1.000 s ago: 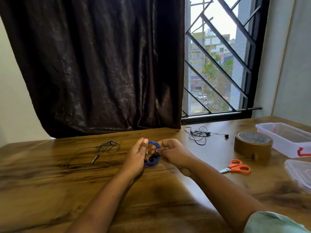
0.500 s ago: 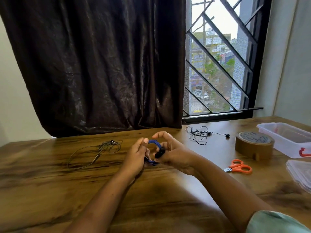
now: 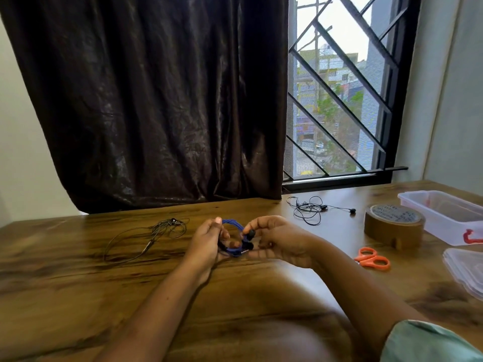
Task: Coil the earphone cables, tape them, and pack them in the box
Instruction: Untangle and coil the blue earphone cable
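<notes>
The blue earphone coil (image 3: pixel 232 223) is held just above the wooden table (image 3: pixel 78 296), near its middle, between both hands. The left hand (image 3: pixel 206 239) grips the loop's 9 o'clock side, fingers curled round the strands. The right hand (image 3: pixel 277 239) pinches a black earbud (image 3: pixel 251 233) at the loop's 3 o'clock side between thumb and forefinger, its other fingers bent under the coil. At 3 o'clock from the hands stands a brown tape roll (image 3: pixel 394 228); its core carries printed writing too small to read. Beyond it at 2 o'clock sits 1 clear plastic box (image 3: pixel 444 215), top open, with a red clasp (image 3: pixel 471 236) on its near wall; I cannot tell what it holds. A clear lid (image 3: pixel 465 267) lies at 4 o'clock of the tape, and orange scissors (image 3: pixel 372 259) lie between the lid and the right forearm. A loose black earphone set (image 3: pixel 308 210) lies at 1 o'clock from the hands, and a loose dark set (image 3: pixel 151 236) at 9 o'clock.
</notes>
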{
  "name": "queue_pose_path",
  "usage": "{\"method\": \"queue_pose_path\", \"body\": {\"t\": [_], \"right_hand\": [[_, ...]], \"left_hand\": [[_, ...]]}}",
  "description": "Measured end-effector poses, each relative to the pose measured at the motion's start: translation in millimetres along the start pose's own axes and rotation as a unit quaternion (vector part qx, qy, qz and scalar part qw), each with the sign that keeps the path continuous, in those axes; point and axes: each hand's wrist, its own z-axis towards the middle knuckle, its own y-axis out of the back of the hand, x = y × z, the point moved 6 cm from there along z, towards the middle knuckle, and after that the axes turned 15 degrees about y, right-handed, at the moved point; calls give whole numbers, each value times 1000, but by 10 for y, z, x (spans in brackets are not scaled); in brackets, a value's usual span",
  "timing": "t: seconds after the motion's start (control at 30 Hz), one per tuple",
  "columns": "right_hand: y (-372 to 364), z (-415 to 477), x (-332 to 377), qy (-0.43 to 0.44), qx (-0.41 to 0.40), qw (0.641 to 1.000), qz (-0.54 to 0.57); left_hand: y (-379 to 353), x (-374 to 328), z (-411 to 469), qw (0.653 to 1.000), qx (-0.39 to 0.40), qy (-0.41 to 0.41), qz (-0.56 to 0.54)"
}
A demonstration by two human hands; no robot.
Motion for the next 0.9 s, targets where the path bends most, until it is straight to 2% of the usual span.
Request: {"method": "queue_pose_path", "body": {"t": [0.13,0.27,0.33,0.37,0.43,0.5,0.53,0.6,0.77,0.9], "right_hand": [[18,-9,-38,-25,-21,999,12],[106,9,-82,-17,-49,995,-80],[171,14,-107,-20,-63,989,-132],[203,14,-114,-20,-69,984,-165],[248,18,-126,-18,-76,971,-226],[259,22,-126,-18,-79,960,-269],[260,25,-122,-18,-80,955,-285],[259,30,-118,-20,-85,948,-306],[281,59,-138,-19,-85,918,-386],[288,34,-81,11,-110,914,-391]], "left_hand": [[-65,61,-32,999,24,34,5],[-133,123,-10,997,45,47,41],[-90,161,37,994,32,49,94],[-46,168,75,986,5,33,163],[18,132,124,934,-75,-32,348],[30,86,118,883,-129,-72,446],[36,72,110,869,-145,-81,466],[41,44,89,853,-160,-95,488],[44,36,72,858,-158,-126,472],[-2,-19,10,847,-187,-182,462]]}}
